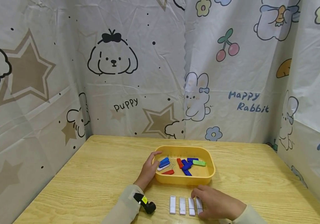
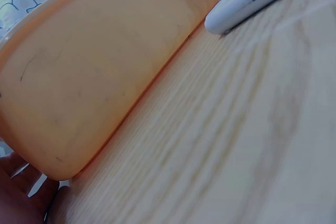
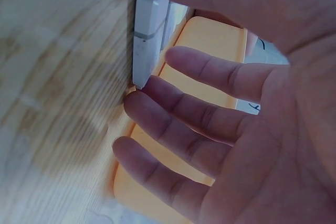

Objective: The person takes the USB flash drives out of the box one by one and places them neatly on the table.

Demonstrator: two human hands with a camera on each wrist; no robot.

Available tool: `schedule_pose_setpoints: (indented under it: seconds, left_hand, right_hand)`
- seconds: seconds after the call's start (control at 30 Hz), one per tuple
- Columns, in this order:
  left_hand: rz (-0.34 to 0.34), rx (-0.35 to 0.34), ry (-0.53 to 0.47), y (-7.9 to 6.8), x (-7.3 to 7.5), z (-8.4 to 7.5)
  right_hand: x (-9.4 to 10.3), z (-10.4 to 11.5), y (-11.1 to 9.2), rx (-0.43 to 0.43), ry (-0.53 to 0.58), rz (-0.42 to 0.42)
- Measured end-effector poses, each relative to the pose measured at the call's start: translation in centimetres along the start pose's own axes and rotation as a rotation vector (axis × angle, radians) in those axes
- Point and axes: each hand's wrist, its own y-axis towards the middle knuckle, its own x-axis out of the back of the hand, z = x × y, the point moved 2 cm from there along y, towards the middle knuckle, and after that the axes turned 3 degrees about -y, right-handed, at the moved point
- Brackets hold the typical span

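Observation:
Several small white plastic sticks (image 1: 172, 204) stand side by side in a row on the table, in front of a yellow plastic basket (image 1: 182, 180). My right hand (image 1: 218, 202) pinches the rightmost white stick (image 3: 148, 35) by its two ends, thumb at one and fingertips at the other. A seam crosses this stick, and its end overlaps the thumb in the right wrist view. My left hand (image 1: 147, 171) grips the basket's left side, with fingers over the rim. Inside the basket lie blue sticks (image 1: 188, 165), red sticks (image 1: 168, 172), a green stick (image 1: 199, 163) and a white one.
A wooden table (image 1: 92, 180) spreads around the basket. Behind it and at both sides hangs a printed cloth (image 1: 148, 62) with cartoon animals and stars. A black wrist camera (image 1: 145, 203) sits on my left sleeve.

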Motion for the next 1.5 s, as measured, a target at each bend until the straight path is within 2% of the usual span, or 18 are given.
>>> schedule_pose_setpoints:
  seconds: [0.23, 0.97, 1.07, 1.23, 1.3, 1.5]
  left_hand:
    - [0.000, 0.020, -0.019, -0.1, 0.0, -0.2]
    - [-0.013, -0.005, -0.025, 0.0, 0.0, 0.1]
    - [-0.012, 0.000, -0.024, -0.4, 0.1, -0.8]
    - [-0.008, 0.010, -0.022, -0.2, 0.1, -0.6]
    - [-0.008, 0.011, -0.023, 0.1, 0.1, 0.4]
    - [-0.010, 0.033, -0.029, 0.0, 0.0, 0.2]
  right_hand:
    - [0.1, 0.0, 0.0, -0.003, 0.003, 0.004]
    - [0.0, -0.2, 0.1, -0.014, 0.009, 0.011]
    - [-0.1, -0.2, 0.1, -0.009, 0.007, 0.009]
    - [-0.1, -0.2, 0.1, -0.014, 0.011, 0.013]
    - [0.0, -0.2, 0.0, -0.017, 0.008, 0.013]
    - [0.3, -0.1, -0.2, 0.002, -0.017, 0.001]
